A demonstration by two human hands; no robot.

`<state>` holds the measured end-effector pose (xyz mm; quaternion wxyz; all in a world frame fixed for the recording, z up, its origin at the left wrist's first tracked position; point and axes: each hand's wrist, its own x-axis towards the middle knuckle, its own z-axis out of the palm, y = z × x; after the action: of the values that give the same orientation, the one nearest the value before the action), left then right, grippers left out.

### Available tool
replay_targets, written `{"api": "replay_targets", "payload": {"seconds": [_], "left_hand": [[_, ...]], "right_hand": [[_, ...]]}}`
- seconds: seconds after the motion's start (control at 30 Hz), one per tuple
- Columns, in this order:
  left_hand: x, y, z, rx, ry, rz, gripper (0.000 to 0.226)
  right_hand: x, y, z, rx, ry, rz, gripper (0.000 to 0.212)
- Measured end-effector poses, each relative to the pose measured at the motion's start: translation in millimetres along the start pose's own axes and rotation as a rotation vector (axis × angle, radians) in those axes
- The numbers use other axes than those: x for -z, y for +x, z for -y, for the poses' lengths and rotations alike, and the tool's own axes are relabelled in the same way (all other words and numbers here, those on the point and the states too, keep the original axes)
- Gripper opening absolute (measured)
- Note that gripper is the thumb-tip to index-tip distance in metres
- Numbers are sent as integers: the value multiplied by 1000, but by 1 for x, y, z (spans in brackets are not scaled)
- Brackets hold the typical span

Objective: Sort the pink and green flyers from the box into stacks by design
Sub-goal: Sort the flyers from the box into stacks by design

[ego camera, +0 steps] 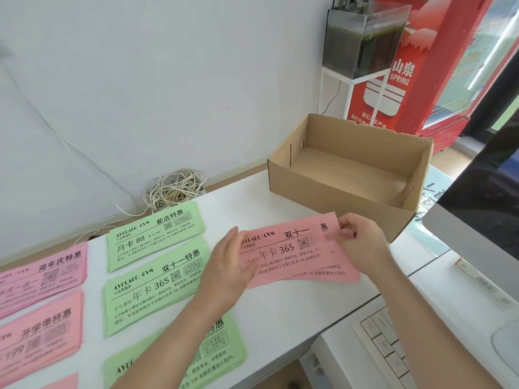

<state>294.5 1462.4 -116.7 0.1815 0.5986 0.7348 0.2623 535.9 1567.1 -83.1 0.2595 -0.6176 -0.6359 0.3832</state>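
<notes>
The left hand (227, 272) hides the nearest green stack's (222, 357) heading.

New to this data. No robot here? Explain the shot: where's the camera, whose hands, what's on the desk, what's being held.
There is no robot: a person works with bare hands. The single picture comes from a camera worn on the head, looking forward and down, so both arms enter from the bottom.

The right hand pinches the right end of a few pink flyers. The left hand lies with straight fingers against their left end.

All this happens at a white table. Behind the flyers stands an open cardboard box, and the part of its floor that shows is bare. To the left lie sorted piles: green stacks and, at the picture's edge, pink stacks. A keyboard and a monitor are at the right.
</notes>
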Motion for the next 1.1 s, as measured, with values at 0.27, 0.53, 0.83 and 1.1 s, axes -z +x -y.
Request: {"api": "replay_targets", "payload": {"seconds": [0.27, 0.53, 0.83, 1.1], "left_hand": [[75, -45, -16, 425, -947, -74, 35], [148, -124, 30, 472, -853, -450, 16], [204, -224, 112, 548, -843, -602, 33], [245, -281, 186, 693, -609, -624, 24]], "right_hand": [[-12, -35, 69, 194, 276, 221, 28], [-97, -92, 140, 500, 130, 382, 81], [-204, -176, 172, 608, 50, 478, 43], [-270, -225, 191, 419, -115, 600, 31]]}}
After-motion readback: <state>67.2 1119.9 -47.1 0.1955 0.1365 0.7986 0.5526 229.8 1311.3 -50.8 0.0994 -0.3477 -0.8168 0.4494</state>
